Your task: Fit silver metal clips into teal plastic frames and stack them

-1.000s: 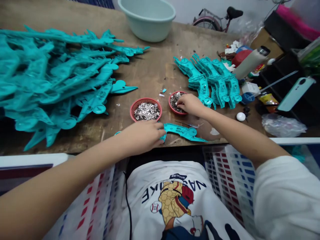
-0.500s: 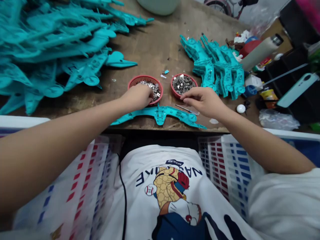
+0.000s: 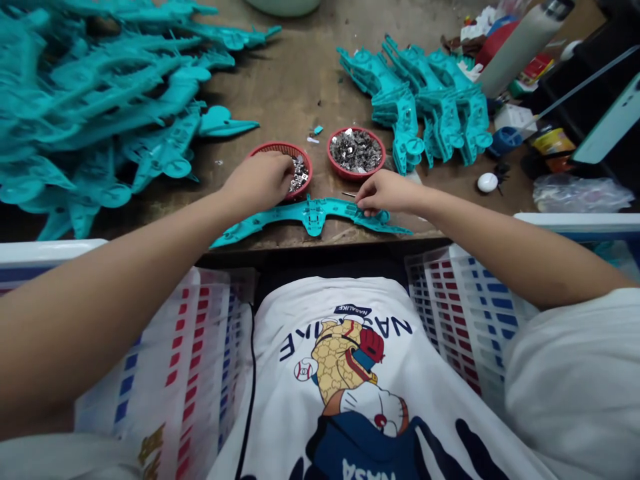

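Observation:
My left hand point(image 3: 263, 179) reaches into the left red basket point(image 3: 309, 160), fingers curled down among small shiny metal pieces point(image 3: 299, 175); the fingertips are hidden. A curved turquoise plastic part point(image 3: 313, 217) lies along the table's near edge. Over its right arm is my right hand point(image 3: 377, 195), thumb and fingers pinched together and close to the plastic. Whatever the pinch holds is too small to make out. Just behind this hand stands a second red basket point(image 3: 356, 175), full of small grey metal pieces. A thin metal shaft point(image 3: 349, 194) shows beside the right fingertips.
A big heap of turquoise parts point(image 3: 125, 113) fills the table's left. Stacked turquoise parts point(image 3: 400, 100) stand at the right, before a pale bottle point(image 3: 523, 47), a white ball point(image 3: 487, 182) and a plastic bag point(image 3: 583, 195). White crates point(image 3: 195, 353) flank my lap.
My right hand has moved from the right basket's edge down to the right arm of the turquoise part. My left hand stays in the left basket. The view has shifted slightly.

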`<act>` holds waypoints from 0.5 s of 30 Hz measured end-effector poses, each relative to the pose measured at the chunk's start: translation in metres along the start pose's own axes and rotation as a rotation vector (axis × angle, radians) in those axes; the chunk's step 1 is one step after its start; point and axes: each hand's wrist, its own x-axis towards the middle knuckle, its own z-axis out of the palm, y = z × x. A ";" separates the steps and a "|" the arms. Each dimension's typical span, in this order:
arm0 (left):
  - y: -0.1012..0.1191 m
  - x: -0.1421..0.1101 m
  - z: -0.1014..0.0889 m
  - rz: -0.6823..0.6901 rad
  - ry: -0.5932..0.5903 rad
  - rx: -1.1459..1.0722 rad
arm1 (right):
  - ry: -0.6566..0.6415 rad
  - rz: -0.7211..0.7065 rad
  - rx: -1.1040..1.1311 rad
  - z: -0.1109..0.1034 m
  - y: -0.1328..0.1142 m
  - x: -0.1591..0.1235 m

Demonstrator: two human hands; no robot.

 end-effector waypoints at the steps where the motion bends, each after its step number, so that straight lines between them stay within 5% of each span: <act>1: 0.001 0.000 0.000 -0.004 0.011 0.003 | 0.001 -0.012 -0.021 0.000 -0.001 -0.001; 6: 0.015 -0.005 -0.005 -0.004 0.036 -0.039 | 0.044 -0.023 -0.174 0.003 -0.011 -0.007; 15: 0.050 -0.014 -0.002 -0.061 0.198 -0.768 | 0.172 -0.118 -0.429 0.012 -0.029 -0.023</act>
